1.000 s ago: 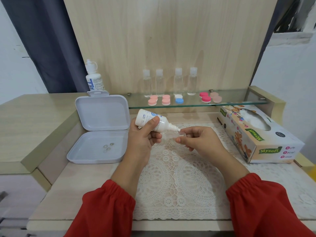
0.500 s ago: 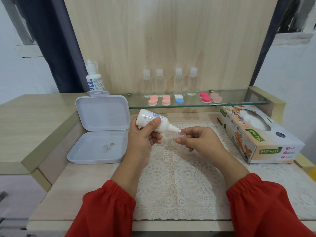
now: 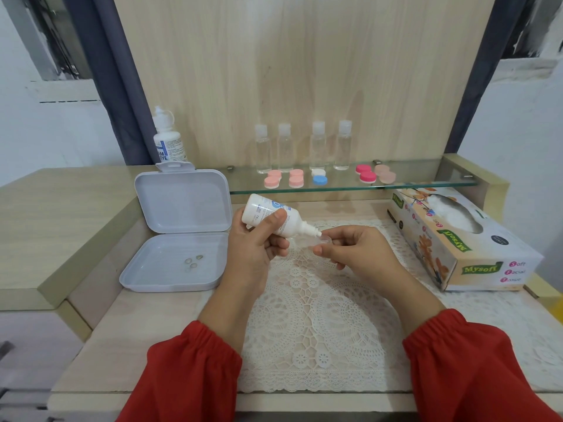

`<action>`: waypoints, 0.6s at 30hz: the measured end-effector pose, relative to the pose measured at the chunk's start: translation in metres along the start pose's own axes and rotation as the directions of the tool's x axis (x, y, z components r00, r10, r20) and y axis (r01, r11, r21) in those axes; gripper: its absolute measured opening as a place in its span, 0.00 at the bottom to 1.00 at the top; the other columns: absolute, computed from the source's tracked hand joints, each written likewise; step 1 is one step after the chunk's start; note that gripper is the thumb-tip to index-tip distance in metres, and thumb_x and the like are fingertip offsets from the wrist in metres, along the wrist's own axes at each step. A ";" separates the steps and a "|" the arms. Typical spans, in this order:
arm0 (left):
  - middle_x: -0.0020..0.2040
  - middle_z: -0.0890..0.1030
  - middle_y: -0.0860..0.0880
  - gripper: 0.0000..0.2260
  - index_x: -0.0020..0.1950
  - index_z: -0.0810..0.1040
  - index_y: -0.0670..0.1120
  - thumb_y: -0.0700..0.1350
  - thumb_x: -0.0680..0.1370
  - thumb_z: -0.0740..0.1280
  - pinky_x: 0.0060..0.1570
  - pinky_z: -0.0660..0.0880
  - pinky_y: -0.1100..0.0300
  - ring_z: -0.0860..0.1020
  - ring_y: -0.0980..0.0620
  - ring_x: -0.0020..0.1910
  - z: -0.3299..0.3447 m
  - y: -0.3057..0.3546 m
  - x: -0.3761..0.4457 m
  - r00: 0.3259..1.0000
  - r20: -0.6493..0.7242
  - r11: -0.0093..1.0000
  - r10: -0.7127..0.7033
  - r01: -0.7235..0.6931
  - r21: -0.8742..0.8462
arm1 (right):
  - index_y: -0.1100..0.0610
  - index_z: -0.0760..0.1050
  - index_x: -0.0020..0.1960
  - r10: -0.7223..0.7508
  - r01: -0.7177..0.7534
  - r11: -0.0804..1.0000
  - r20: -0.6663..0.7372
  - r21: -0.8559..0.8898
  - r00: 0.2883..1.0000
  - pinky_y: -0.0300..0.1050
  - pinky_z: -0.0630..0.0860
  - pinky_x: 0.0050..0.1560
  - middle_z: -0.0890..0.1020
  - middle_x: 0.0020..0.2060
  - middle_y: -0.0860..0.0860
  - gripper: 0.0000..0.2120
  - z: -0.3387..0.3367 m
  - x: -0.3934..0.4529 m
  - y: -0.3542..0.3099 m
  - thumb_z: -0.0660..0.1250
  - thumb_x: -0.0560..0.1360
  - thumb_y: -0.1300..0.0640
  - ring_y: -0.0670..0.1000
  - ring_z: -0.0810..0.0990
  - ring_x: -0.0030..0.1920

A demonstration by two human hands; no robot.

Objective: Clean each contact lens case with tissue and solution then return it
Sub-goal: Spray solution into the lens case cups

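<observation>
My left hand (image 3: pixel 254 248) grips a small white solution bottle (image 3: pixel 271 216), tipped so that its nozzle points right and down. The nozzle tip sits just over a small clear lens case (image 3: pixel 321 240) that my right hand (image 3: pixel 355 252) pinches between thumb and fingers above the lace mat (image 3: pixel 320 315). Most of the clear case is hidden by my fingers. Several coloured lens cases (image 3: pixel 297 179) in pink, blue-white, magenta and beige lie on the glass shelf (image 3: pixel 426 182). A tissue box (image 3: pixel 457 242) stands at the right.
An open white plastic box (image 3: pixel 179 239) lies at the left with three small lenses (image 3: pixel 192 262) in its base. A larger solution bottle (image 3: pixel 167 138) stands behind it. Several clear bottles (image 3: pixel 301 147) line the back of the shelf.
</observation>
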State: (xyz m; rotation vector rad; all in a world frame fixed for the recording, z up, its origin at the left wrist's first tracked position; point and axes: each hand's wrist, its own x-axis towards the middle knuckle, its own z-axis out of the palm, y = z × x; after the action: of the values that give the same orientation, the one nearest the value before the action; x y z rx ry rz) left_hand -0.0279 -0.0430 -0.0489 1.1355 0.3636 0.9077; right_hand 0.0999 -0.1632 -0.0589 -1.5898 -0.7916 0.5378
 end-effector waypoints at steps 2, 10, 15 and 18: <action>0.37 0.80 0.44 0.18 0.51 0.72 0.44 0.47 0.66 0.73 0.25 0.73 0.60 0.75 0.52 0.26 0.001 0.001 0.000 1.000 0.001 1.000 -0.003 0.003 0.004 | 0.55 0.81 0.47 -0.001 0.001 1.000 -0.002 -0.003 1.000 0.38 0.74 0.31 0.77 0.33 0.53 0.12 0.000 0.000 0.000 0.79 0.65 0.61 0.46 0.74 0.29; 0.38 0.80 0.43 0.18 0.52 0.72 0.43 0.47 0.66 0.73 0.25 0.73 0.60 0.75 0.52 0.26 0.000 0.000 0.000 1.000 0.012 1.000 0.000 -0.001 0.023 | 0.58 0.81 0.49 -0.009 0.009 1.000 -0.001 -0.010 1.000 0.36 0.74 0.30 0.75 0.34 0.55 0.14 -0.001 0.001 0.001 0.79 0.65 0.61 0.45 0.74 0.28; 0.38 0.80 0.43 0.20 0.53 0.72 0.42 0.47 0.66 0.73 0.25 0.74 0.60 0.75 0.52 0.26 0.001 0.000 0.000 1.000 0.012 1.000 0.002 -0.002 0.021 | 0.57 0.81 0.48 -0.010 0.010 1.000 -0.002 -0.003 1.000 0.37 0.74 0.31 0.76 0.34 0.55 0.13 -0.001 0.001 0.001 0.79 0.65 0.61 0.45 0.74 0.28; 0.38 0.80 0.43 0.21 0.55 0.72 0.41 0.48 0.66 0.73 0.25 0.74 0.61 0.75 0.52 0.26 0.000 0.000 0.000 1.000 0.003 1.000 0.003 -0.003 0.016 | 0.57 0.82 0.48 -0.017 0.017 1.000 0.000 -0.005 1.000 0.37 0.74 0.31 0.76 0.34 0.56 0.13 -0.001 0.001 0.001 0.79 0.65 0.61 0.46 0.74 0.30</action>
State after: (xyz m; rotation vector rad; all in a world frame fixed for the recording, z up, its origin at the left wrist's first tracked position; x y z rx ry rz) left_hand -0.0273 -0.0429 -0.0487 1.1528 0.3670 0.9072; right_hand 0.1014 -0.1632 -0.0600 -1.5861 -0.8062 0.5248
